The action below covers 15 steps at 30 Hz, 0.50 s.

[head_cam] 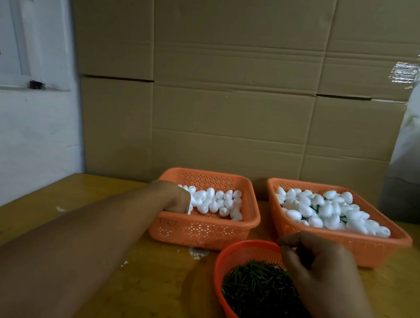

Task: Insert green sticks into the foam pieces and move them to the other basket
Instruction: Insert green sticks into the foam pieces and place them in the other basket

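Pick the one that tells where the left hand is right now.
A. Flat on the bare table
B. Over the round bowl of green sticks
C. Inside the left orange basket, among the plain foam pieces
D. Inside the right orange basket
C: the left hand reaches down into the left orange basket, its fingers among the white foam pieces.

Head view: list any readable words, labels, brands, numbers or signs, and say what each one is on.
None can be read.
Cardboard boxes: plain, no print visible.
Tape patch on the box at upper right: shiny and crumpled, any marks too blurred to read.
The two square orange baskets and the round basket: no lettering.
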### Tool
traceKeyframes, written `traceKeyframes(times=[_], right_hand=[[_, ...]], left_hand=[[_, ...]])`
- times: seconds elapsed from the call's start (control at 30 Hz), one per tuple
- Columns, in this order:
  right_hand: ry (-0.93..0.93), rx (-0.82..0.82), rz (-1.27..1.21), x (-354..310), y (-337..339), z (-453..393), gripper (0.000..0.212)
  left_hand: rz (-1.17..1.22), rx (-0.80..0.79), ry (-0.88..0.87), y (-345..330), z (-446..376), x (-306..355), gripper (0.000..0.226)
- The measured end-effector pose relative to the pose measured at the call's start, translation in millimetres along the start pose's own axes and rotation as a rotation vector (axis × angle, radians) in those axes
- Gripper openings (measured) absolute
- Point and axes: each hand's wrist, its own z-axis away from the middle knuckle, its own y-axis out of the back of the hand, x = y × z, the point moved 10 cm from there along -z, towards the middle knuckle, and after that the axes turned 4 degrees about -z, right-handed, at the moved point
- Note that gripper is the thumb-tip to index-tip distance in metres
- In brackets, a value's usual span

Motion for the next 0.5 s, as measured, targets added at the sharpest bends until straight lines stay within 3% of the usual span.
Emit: traceKeyframes(times=[0.2, 0.4, 0.5], right_hand=[[-0.003, 0.006, 0.001, 0.6, 1.2, -0.1, 0.015], [-0.019, -0.003, 0.006, 1.9, 0.1, 0.9, 0.014], [-0.026, -0.012, 0.011, 1.9, -0.3, 1.3, 0.013]], left_hand=[[0.073, 0.039, -0.029, 3.8, -1.9, -1.2, 0.05], [0.469, 0.275, -0.059, 32.5, -2.4, -13.2, 0.022], [0.607, 0.425, -0.114, 48.7, 14.3, -8.5, 0.022]])
